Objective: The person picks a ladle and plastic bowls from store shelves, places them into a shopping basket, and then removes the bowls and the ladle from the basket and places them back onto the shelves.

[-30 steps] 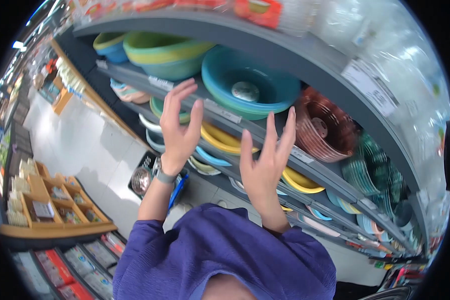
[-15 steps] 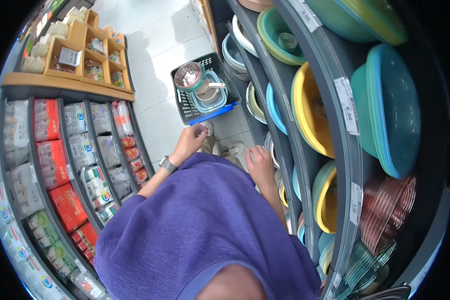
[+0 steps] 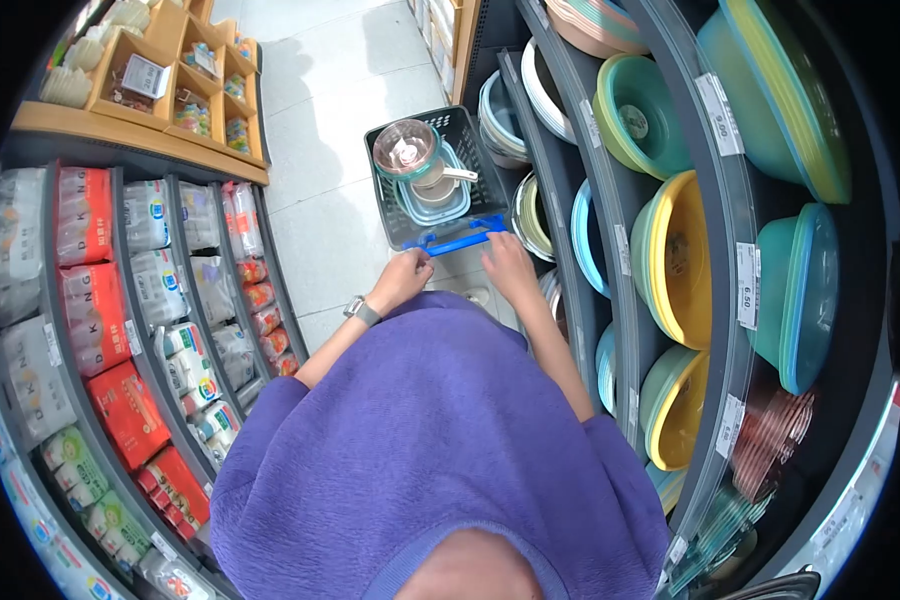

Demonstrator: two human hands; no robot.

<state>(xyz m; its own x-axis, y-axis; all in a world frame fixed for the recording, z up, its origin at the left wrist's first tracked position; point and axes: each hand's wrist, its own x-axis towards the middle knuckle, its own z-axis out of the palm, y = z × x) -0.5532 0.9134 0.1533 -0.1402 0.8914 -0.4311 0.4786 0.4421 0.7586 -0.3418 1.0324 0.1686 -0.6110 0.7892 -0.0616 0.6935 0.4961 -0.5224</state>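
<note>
A dark green basket (image 3: 382, 205) stands on the floor. Its blue handle (image 3: 460, 243) is raised across the near side. My left hand (image 3: 404, 279), with a watch on the wrist, is closed round the handle's left end. At the other end, my right hand (image 3: 511, 266) has its fingers bent and closed on the handle. Inside the basket are a clear pinkish bowl (image 3: 406, 147), a light-blue container (image 3: 438, 212) and a pot with a pale handle (image 3: 458, 174).
Shelves of nested basins, among them a yellow one (image 3: 685, 260), rise close on the right. Packaged goods (image 3: 95, 300) fill the shelf at left, below a wooden compartment display (image 3: 170, 130). Tiled floor (image 3: 320, 130) stretches beyond the basket.
The view has turned from the shelf down to the basket. Both hands, first raised and spread before the basins, have come down and closed on the basket's handle, which is now lifted.
</note>
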